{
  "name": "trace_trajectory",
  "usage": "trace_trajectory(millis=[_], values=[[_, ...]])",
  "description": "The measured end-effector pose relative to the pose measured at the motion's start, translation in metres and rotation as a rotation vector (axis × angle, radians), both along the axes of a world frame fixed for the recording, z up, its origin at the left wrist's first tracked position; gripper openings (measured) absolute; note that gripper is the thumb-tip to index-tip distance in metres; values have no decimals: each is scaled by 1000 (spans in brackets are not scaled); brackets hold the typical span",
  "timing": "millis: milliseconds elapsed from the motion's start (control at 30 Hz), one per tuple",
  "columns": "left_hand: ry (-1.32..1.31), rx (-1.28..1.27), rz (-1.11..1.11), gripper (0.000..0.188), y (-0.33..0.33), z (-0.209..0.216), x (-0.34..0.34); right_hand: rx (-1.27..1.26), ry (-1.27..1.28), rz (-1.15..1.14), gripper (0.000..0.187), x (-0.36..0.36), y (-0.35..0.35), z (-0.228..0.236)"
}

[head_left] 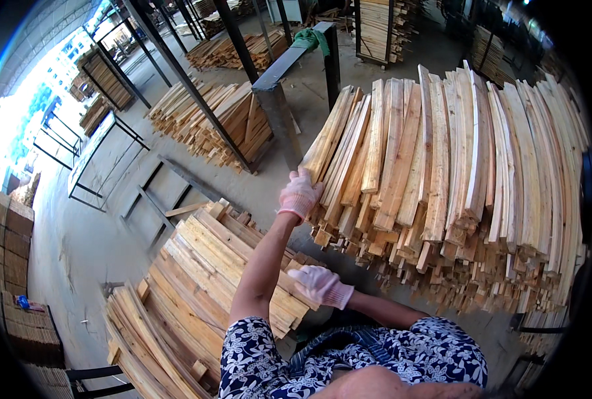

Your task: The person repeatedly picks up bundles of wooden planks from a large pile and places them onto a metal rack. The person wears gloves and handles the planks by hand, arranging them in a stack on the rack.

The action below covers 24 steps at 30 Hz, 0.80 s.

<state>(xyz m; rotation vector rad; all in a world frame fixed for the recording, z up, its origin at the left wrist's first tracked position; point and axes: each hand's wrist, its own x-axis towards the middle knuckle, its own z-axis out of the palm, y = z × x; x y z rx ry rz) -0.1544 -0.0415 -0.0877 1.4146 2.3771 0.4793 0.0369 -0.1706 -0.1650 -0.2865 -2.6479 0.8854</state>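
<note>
My left hand (300,194), in a pale pink knitted glove, reaches forward to the near left corner of a tall stack of wooden planks (402,146). Its fingers point away from me and lie against the leftmost plank (329,136). My right hand (322,286), gloved the same way, is bent across in front of me. It hovers by the near right ends of a lower pile of boards (209,266), fingers pointing left, loosely curved and holding nothing I can see. Shorter wood ends show beneath the tall stack's upper layer.
A dark steel post frame (279,113) with green cloth tied on it rises beside the tall stack. Another plank pile (209,123) lies behind. Metal frames (159,199) rest on the concrete floor, a long table (96,149) stands left, and bundled wood (10,233) lines the left edge.
</note>
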Motion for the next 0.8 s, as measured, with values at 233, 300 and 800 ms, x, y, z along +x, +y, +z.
trace_trajectory(millis=[233,300,800], values=[[-29,1,-135,53,8,30,1,-275,161,-265,31,35,15,12],[-235,-64,-61,54,-14,75,4,-522,249,-315,37,36,20,36],[-734,159,87,62,-323,4,142,-1441,590,-557,55,-20,4,65]])
